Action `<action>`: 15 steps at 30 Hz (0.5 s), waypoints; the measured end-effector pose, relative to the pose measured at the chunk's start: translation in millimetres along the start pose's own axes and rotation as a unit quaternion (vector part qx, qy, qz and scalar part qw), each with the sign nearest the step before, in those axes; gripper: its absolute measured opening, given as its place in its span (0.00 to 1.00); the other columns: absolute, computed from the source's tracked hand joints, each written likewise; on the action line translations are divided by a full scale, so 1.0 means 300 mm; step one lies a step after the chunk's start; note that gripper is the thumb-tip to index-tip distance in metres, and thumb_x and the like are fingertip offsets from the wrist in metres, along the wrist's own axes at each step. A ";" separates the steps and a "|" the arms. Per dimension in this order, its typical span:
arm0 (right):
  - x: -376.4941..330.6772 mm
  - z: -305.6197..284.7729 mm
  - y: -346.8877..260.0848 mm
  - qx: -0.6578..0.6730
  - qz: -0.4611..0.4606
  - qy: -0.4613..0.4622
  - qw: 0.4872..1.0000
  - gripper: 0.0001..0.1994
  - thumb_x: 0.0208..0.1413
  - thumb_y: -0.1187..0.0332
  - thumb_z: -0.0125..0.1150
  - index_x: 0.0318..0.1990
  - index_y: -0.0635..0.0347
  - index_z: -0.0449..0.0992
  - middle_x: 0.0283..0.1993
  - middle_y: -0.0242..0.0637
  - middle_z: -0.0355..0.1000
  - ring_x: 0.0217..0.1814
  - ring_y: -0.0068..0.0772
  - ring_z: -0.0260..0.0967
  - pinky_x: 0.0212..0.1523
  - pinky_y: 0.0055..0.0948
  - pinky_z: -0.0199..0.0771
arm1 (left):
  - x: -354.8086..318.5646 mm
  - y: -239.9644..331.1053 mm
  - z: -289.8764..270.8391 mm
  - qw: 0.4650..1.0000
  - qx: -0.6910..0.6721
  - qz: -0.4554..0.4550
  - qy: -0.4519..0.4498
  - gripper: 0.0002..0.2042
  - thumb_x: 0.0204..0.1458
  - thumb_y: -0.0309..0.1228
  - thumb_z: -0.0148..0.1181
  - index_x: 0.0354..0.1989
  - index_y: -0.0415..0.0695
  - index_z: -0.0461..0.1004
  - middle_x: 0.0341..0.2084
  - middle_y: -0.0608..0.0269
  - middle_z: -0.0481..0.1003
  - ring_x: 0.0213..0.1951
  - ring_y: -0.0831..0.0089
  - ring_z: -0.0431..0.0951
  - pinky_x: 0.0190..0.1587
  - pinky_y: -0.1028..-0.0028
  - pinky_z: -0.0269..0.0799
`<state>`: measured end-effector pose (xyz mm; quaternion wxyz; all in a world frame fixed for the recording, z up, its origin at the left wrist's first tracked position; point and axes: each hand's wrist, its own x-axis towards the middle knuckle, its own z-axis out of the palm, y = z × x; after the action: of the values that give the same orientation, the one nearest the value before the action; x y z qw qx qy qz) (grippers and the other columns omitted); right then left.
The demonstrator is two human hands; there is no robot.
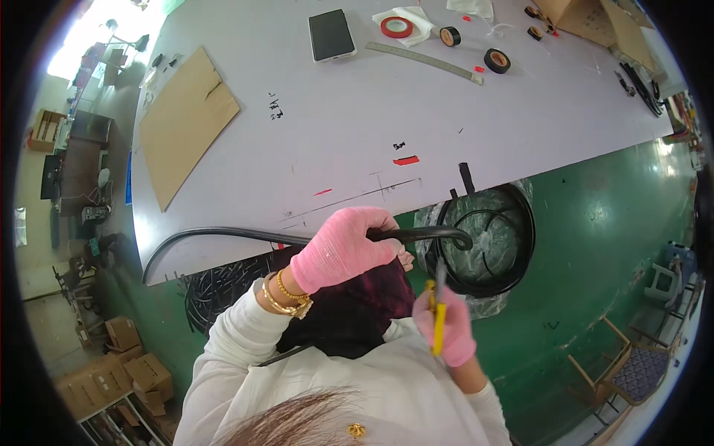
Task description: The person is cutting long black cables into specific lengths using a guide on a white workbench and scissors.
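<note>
My left hand, in a pink glove with bare fingertips, is closed around a thick black cable. On the left the cable runs over the table's near edge and bends down past the corner. To the right of my fist its other end sticks out and curls downward. Lower right, my right hand, also pink-gloved and somewhat blurred, grips a yellow utility knife. Its grey blade points up, below the cable's curled end and apart from it.
Beyond my hands spreads a pale table with a cardboard sheet, a metal ruler, tape rolls and a dark flat device. A black cable coil in clear plastic lies right of the table's edge. Black cable pieces lie lower left.
</note>
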<state>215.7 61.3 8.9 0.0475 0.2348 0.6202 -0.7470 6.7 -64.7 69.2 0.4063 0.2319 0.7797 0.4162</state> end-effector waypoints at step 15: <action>0.018 0.176 0.058 0.040 0.036 -0.036 0.998 0.15 0.48 0.74 0.64 0.39 0.62 0.62 0.33 0.29 0.59 0.31 0.21 0.54 0.33 0.24 0.63 | -0.091 -0.031 0.027 0.999 -0.036 0.007 0.004 0.07 0.47 0.24 0.61 0.33 0.36 0.75 0.23 0.65 0.72 0.28 0.80 0.70 0.33 0.76 0.69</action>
<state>201.8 8.4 -2.7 0.0871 0.2321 0.5784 -0.7771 28.3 -85.1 70.9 0.4078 0.2211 0.7644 0.4477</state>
